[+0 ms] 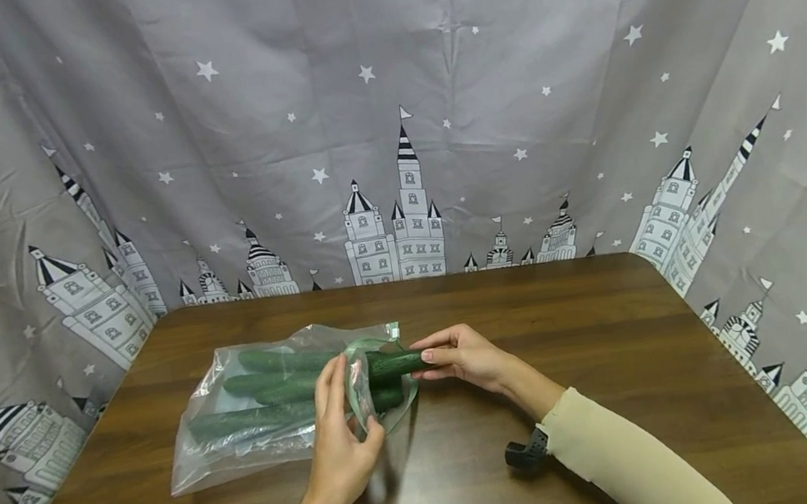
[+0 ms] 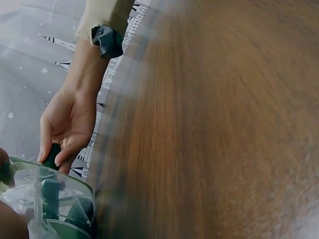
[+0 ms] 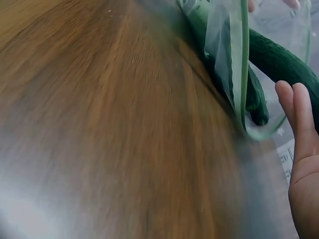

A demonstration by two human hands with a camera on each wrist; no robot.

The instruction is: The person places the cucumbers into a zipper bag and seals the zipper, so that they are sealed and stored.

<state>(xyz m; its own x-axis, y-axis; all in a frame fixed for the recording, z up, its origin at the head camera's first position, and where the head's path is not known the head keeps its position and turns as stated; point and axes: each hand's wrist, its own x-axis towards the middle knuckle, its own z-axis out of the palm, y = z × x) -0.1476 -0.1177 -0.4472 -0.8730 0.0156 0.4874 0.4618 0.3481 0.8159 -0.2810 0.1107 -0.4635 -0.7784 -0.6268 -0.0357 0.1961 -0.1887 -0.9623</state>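
Note:
A clear plastic zip bag [image 1: 199,466] with a green-edged mouth lies on its side, holding several long green cucumbers [image 1: 243,423]. At its mouth, my left hand [image 1: 341,453] grips the rim between thumb and fingers, and the opening gapes to the right. My right hand [image 1: 469,357] pinches the outer end of one cucumber [image 1: 396,363], whose other end is inside the bag. The right wrist view shows this cucumber [image 3: 279,59] passing through the green rim [image 3: 242,74], above another cucumber [image 3: 257,102]. In the left wrist view, the right hand [image 2: 70,124] faces the mouth.
Everything rests on a brown wooden table [image 1: 609,327]. A grey curtain [image 1: 508,121] printed with castles and stars hangs behind its far edge. On the right wrist, a black strap device [image 1: 526,453] sits by the light sleeve [image 1: 617,453].

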